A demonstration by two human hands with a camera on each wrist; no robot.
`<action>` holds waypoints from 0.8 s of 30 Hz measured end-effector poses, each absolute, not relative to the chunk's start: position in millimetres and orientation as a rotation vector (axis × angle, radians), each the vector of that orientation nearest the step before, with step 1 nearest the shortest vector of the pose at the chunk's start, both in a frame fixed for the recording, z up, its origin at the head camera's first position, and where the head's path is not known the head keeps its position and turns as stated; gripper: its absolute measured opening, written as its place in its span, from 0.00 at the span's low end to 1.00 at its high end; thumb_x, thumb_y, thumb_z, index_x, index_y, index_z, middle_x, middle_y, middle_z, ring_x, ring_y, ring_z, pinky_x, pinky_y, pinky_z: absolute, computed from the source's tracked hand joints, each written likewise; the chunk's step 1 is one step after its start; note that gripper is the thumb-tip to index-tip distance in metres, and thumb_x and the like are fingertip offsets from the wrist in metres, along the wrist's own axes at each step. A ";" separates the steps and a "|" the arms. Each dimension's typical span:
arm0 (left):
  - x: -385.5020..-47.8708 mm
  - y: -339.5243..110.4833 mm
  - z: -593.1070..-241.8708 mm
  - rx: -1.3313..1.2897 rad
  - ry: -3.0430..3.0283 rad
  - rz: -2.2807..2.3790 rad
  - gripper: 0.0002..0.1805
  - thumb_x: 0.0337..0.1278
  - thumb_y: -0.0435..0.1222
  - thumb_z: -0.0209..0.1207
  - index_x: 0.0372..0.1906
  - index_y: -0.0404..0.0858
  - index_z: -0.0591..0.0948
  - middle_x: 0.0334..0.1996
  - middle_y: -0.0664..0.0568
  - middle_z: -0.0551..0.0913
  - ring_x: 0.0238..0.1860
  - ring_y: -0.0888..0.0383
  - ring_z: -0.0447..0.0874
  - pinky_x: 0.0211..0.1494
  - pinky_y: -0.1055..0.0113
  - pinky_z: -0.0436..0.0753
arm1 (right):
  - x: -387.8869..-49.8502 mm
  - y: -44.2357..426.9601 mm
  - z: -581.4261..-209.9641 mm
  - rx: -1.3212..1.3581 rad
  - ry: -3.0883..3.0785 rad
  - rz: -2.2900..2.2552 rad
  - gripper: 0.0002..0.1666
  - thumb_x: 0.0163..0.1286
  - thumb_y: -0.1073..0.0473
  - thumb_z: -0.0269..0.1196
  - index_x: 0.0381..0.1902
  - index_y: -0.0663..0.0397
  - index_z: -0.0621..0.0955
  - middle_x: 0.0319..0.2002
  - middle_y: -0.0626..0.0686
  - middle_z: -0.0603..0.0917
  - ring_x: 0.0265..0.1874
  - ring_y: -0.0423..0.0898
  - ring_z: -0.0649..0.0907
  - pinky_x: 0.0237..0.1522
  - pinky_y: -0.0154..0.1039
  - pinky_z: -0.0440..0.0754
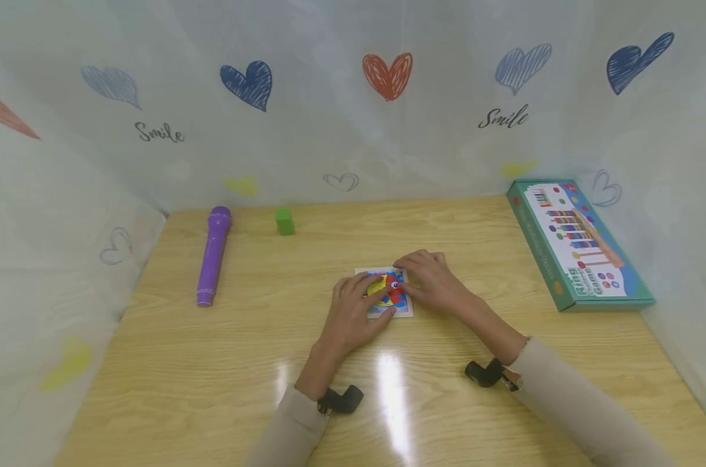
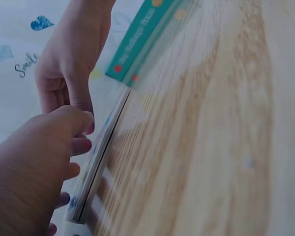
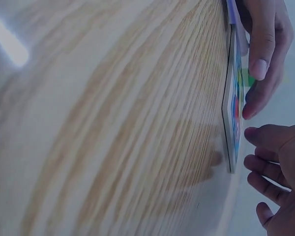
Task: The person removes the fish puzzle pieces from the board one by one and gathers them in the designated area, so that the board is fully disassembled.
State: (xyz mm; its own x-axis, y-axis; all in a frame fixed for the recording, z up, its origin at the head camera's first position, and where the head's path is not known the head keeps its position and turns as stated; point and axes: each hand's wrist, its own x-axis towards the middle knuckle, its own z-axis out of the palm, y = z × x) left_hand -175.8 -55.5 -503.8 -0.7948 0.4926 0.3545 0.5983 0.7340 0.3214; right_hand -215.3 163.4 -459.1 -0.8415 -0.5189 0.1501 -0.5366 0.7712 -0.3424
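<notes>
A small square picture board (image 1: 405, 307) with a red, yellow and blue fish on it lies flat on the wooden table. My left hand (image 1: 353, 310) is over its left side, fingers spread across the picture and partly hiding it. At its right edge is my right hand (image 1: 431, 280), fingers loosely bent, the index reaching the top right corner. In the right wrist view the right hand (image 3: 285, 167) shows a gap between thumb and fingers, with nothing held. Seen edge-on in the left wrist view, the board (image 2: 101, 155) has a dark line along its side, below the left hand (image 2: 34, 157).
A purple toy microphone (image 1: 212, 256) lies at the left of the table (image 1: 213, 376). Near the back edge stands a green block (image 1: 285, 222). On the right is a green ring game box (image 1: 581, 246). White cloth (image 1: 306, 130) printed with hearts encloses the back and sides.
</notes>
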 end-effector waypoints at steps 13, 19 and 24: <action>-176.6 -57.6 -505.0 -0.851 -2.760 -0.526 0.24 0.65 0.59 0.56 0.61 0.57 0.83 0.66 0.56 0.74 0.70 0.50 0.63 0.69 0.46 0.59 | -223.2 155.2 -454.5 0.860 -3.019 0.476 0.24 0.64 0.54 0.72 0.56 0.55 0.82 0.53 0.54 0.84 0.54 0.53 0.77 0.51 0.53 0.63; -176.8 -57.7 -505.1 -0.847 -2.764 -0.524 0.24 0.65 0.60 0.56 0.61 0.57 0.83 0.66 0.56 0.75 0.70 0.50 0.63 0.69 0.45 0.59 | -225.7 150.9 -448.9 0.820 -3.095 0.446 0.25 0.64 0.55 0.73 0.57 0.56 0.82 0.52 0.53 0.85 0.53 0.52 0.76 0.50 0.53 0.63; -176.9 -57.9 -505.0 -0.852 -2.768 -0.490 0.26 0.65 0.61 0.55 0.62 0.58 0.82 0.68 0.57 0.74 0.71 0.50 0.64 0.70 0.45 0.57 | -225.6 147.8 -445.3 0.813 -3.116 0.434 0.26 0.64 0.57 0.72 0.59 0.57 0.81 0.51 0.53 0.85 0.52 0.52 0.77 0.51 0.53 0.63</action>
